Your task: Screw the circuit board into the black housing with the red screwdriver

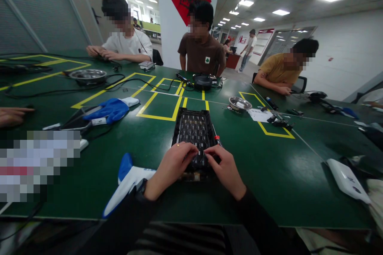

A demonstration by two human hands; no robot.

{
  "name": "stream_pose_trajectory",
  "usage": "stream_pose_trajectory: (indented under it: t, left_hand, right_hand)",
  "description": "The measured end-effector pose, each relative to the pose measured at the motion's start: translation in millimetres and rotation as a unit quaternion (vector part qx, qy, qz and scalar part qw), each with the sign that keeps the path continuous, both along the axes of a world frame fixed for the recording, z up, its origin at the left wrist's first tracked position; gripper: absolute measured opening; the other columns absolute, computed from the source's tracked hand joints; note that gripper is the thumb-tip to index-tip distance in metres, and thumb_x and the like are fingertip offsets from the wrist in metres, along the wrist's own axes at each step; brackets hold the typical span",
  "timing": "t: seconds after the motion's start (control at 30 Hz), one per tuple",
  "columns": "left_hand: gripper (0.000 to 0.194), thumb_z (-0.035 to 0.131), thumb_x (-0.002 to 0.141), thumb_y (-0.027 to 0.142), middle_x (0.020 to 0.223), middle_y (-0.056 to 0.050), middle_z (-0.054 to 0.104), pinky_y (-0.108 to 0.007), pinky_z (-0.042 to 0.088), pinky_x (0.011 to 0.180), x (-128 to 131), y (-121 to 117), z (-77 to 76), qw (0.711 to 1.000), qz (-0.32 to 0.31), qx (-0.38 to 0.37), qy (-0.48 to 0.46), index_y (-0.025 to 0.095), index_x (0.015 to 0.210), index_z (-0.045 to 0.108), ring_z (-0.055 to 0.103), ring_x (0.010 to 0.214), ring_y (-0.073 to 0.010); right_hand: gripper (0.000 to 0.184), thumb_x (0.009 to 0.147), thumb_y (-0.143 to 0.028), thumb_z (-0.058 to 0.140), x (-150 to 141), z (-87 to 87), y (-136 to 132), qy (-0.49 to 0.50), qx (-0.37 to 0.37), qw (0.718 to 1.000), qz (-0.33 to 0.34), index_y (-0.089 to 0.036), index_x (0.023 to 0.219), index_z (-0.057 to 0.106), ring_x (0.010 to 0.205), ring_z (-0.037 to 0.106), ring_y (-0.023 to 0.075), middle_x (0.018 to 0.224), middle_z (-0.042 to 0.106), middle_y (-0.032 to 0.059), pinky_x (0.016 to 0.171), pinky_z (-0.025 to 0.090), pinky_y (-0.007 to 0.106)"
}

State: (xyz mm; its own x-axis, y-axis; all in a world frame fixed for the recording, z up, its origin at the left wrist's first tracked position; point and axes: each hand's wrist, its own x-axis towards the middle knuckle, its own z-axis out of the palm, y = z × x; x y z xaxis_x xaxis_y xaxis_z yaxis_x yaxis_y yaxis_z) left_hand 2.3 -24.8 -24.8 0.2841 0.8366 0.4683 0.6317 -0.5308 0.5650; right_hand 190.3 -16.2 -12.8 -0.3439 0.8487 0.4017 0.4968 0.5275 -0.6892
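Note:
A black rectangular case [194,125] lies on the green table in front of me, with rows of dark, rounded, shiny pieces inside. My left hand [181,159] reaches over its near left part, thumb and fingers pinched together. From the other side my right hand [223,165] comes in, also in a pinch, its fingertips close to the left ones. Anything between the fingertips is too small to make out. Beside the case's right edge, just past my right hand, is a small red-and-black item [217,140]. Near my left wrist lies a blue and white glove [136,177].
Another blue glove [112,110] lies on a black dustpan-like item at left. Metal bowls [239,103] stand farther off, one at left and one at right. Cables, a black device [202,81] and yellow tape mark the table. A white device [347,179] lies right. People sit opposite.

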Motion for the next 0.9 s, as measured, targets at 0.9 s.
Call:
stream_pose_trajectory:
  t: [0.9]
  left_hand:
    - [0.017,0.041,0.088,0.026,0.093,-0.004,0.061,-0.031,0.041,0.079,1,0,1.7,0.997,0.055,-0.024,-0.048,0.02,0.095,0.055,0.055,0.087,-0.0177]
  right_hand:
    - [0.015,0.081,-0.015,0.051,-10,16.7,29,-0.483,0.143,0.863,0.031,-0.014,0.075,0.064,0.09,0.048,0.0228,0.083,0.06,0.01,0.08,0.033,0.035]
